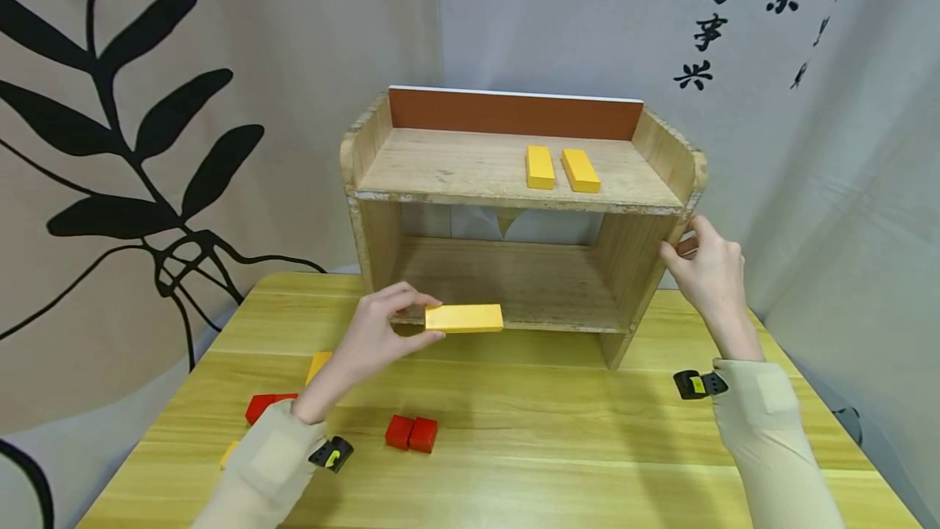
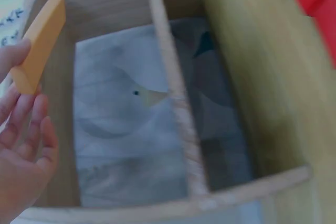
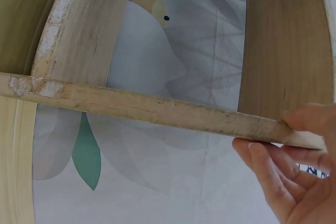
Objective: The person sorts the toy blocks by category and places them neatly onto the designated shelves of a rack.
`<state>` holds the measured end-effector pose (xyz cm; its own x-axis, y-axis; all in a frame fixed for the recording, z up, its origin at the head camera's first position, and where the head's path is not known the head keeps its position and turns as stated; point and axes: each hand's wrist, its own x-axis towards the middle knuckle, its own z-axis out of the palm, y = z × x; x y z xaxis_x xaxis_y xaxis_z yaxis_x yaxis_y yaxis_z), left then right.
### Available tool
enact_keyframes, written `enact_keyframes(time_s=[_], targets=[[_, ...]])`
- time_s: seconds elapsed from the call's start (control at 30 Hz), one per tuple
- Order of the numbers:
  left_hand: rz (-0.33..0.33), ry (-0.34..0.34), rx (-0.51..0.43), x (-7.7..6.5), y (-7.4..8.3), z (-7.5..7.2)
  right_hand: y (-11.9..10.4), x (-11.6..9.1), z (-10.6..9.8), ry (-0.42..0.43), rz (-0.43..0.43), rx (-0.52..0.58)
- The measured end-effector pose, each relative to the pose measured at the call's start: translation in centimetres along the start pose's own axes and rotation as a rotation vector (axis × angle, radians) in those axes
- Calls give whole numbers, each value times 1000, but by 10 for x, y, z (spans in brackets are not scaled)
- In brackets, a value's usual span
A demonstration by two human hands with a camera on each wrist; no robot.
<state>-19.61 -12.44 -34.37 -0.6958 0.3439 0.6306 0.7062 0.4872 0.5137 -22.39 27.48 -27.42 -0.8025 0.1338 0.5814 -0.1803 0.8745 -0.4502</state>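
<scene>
As my right hand [image 1: 707, 274] grips the shelf [image 1: 455, 166] at its right edge, my left hand [image 1: 382, 325] pinches a block [image 1: 466, 318] by its left end, lengthwise along the lower front edge.

- Yellow block [image 1: 464, 318]: a plain, flat-sided bar, pinched at one end between the thumb and fingers of the left hand [image 1: 378, 329]; it lies lengthwise across the head view, overlapping the lower board's front edge.
- Wooden shelf unit [image 1: 455, 166]: pale, two-boarded, worn along its edges, standing upright on the table [image 1: 543, 447]; the right hand [image 1: 711, 268] grips its right side panel.
</scene>
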Motion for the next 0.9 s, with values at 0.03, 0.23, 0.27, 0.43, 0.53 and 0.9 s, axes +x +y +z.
enact_keyframes(time_s=[0.03,0.23,0.27,0.43,0.53,0.9], targets=[[13,26,-1,4,3,0,0,0,0,1,-1,0],[91,189,15,30,19,-1,0,0,1,5,-5,2],[100,217,21,34,22,-1,0,0,0,5,-4,2],[119,347,25,52,34,0,0,0,0,2,0,5],[99,413,19,61,40,0,1,0,0,-1,4,6],[15,547,43,89,46,8,0,0,0,4,-1,3]])
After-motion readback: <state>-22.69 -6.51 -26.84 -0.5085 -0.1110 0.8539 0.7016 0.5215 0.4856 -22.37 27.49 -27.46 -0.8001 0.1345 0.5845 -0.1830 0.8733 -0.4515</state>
